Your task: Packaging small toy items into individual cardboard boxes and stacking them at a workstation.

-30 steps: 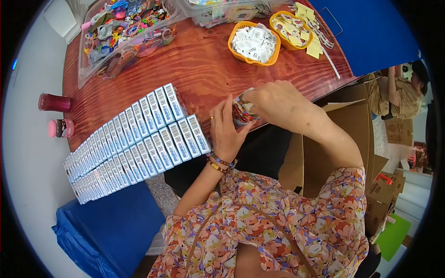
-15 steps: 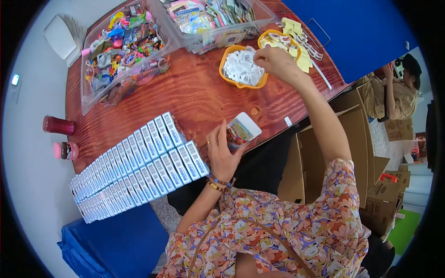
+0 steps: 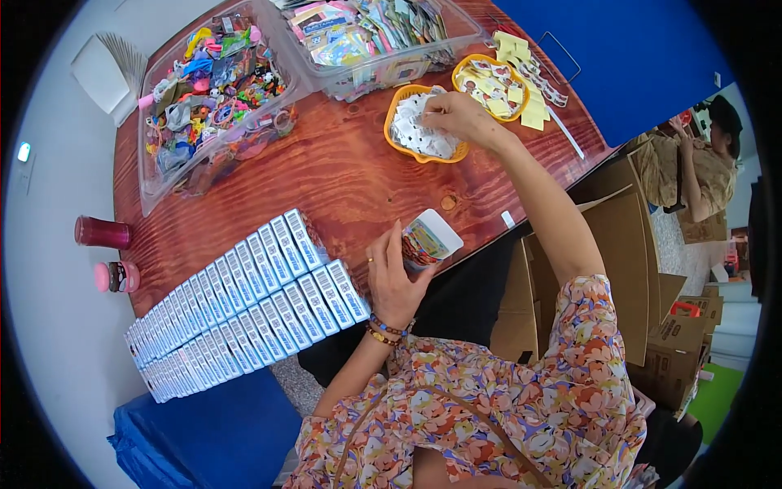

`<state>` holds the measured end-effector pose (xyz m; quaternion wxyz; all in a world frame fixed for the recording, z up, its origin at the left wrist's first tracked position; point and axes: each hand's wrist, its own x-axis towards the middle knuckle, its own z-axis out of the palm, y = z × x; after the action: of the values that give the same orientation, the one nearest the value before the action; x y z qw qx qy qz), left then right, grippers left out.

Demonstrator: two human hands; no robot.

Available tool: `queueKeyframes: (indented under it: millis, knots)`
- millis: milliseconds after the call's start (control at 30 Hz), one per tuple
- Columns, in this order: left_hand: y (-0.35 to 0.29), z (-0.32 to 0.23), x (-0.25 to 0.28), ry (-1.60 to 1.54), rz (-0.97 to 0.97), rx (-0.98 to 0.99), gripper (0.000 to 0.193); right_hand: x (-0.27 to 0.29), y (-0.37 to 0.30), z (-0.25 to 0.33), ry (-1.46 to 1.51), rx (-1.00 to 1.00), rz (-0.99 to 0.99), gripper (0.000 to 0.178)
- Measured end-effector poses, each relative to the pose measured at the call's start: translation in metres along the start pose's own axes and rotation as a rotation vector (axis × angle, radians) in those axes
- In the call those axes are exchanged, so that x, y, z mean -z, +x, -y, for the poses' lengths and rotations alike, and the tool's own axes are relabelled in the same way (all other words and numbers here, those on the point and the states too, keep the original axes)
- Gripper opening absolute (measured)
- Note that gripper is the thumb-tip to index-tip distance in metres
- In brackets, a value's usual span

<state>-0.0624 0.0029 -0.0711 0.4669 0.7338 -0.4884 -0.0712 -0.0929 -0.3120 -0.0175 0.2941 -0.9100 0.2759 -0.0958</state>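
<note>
My left hand (image 3: 395, 273) is wrapped round a small printed carton (image 3: 430, 238), tilted near the table's front edge. Its pale end flap stands up. Over the orange basket (image 3: 389, 140) of small white paper pieces (image 3: 429, 145), my right hand (image 3: 460, 118) reaches down with its fingers drawn together at the pieces. Whether a piece is between the fingertips is hidden. To the left of my left hand stand two long rows of blue-and-white boxes (image 3: 244, 297), packed side by side.
A second orange basket (image 3: 521, 114) holds yellow slips and stickers. Behind stand clear bins of small toys (image 3: 220, 90) and flat packets (image 3: 366, 37). A red jar (image 3: 103, 231) and a pink-lidded jar (image 3: 122, 277) are at left. An open cardboard box (image 3: 586, 277) is at right, a person (image 3: 709, 159) beyond.
My right hand has moved left and down, from the basket's right rim into the white pieces. The carton in my left hand has tilted slightly, showing more of its flap.
</note>
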Motion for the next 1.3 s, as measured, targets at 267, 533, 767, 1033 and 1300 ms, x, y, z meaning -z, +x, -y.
queueKeyframes:
  millis: [267,533,767,1033,1300]
  knots:
    - [0.0,-0.002,0.0,0.009,0.002,0.003,0.088,-0.018,0.007,0.009,-0.124,0.102,-0.104,0.026]
    - [0.0,-0.003,-0.002,-0.005,0.021,0.006,0.087,-0.013,0.012,0.003,0.133,-0.072,0.058,0.02]
    - [0.0,0.0,0.0,-0.003,0.024,-0.001,0.086,0.009,0.003,0.011,0.59,-0.193,0.138,0.012]
    - [0.0,0.0,0.001,-0.009,0.028,-0.005,0.087,0.021,-0.004,-0.004,0.795,-0.223,-0.055,0.011]
    - [0.002,-0.002,0.001,0.01,0.018,-0.008,0.087,0.043,0.008,-0.006,0.236,-0.173,-0.106,0.018]
